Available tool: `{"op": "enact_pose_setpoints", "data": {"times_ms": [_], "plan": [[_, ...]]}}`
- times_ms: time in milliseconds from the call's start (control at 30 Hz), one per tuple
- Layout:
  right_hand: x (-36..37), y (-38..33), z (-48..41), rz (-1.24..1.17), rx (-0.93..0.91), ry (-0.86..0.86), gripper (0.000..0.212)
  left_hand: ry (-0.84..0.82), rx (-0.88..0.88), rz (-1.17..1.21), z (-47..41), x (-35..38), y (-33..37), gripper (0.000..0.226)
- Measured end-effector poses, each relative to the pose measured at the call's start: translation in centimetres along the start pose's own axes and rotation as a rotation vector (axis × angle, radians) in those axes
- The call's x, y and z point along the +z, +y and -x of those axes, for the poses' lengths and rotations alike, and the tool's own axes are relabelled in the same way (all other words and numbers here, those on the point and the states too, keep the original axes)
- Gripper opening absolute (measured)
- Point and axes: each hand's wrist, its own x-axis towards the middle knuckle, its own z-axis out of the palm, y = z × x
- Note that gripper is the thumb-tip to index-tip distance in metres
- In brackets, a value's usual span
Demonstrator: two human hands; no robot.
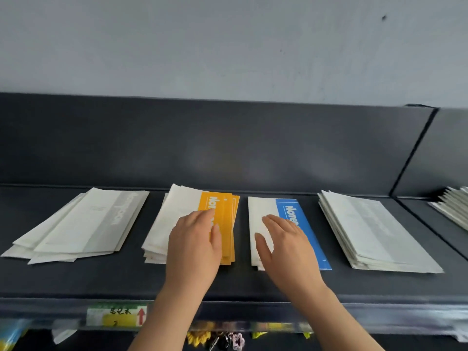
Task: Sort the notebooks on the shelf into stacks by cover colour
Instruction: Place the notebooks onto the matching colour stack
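On the dark shelf (228, 282), four notebook piles lie in a row, apart from one another with bare strips between them. The grey pile (83, 224) at the far left is fanned, its corners sticking out unevenly toward the front. Next, the yellow pile (228, 211) has stepped right edges. The left hand (195, 247) lies flat on it, grip apart, thumb spread. The right hand (286, 249) rests flat on the blue pile (307, 231), grip likewise apart, clamped on nothing. The pale pile (374, 231) beyond sits skewed, its edges staggered. A fifth pile (455, 209) lies past the divider (415, 153). A bare band runs along the shelf's front edge.
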Motion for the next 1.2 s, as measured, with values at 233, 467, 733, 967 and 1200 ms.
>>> {"op": "enact_pose_setpoints", "data": {"times_ms": [233, 467, 733, 967, 1200], "plan": [[-4.4, 8.1, 1.5, 0.02, 0.066, 0.09, 0.016, -0.069, 0.079, 0.083, 0.4, 4.1, 8.3, 0.039], [-10.6, 19.1, 3.4, 0.1, 0.123, 0.145, 0.017, -0.118, 0.106, 0.238, 1.1, 9.7, 19.3, 0.035], [-17.5, 33.4, 5.9, 0.147, 0.246, 0.169, 0.018, -0.165, 0.162, 0.355, 2.2, 16.9, 32.3, 0.028], [-21.4, 42.1, 7.7, 0.166, 0.404, 0.169, 0.022, -0.284, 0.202, 0.404, 2.4, 21.6, 40.3, 0.024], [-22.6, 48.6, 6.7, 0.223, 0.525, 0.128, 0.029, -0.404, 0.282, 0.419, 0.1, 25.7, 45.4, 0.018]]}}
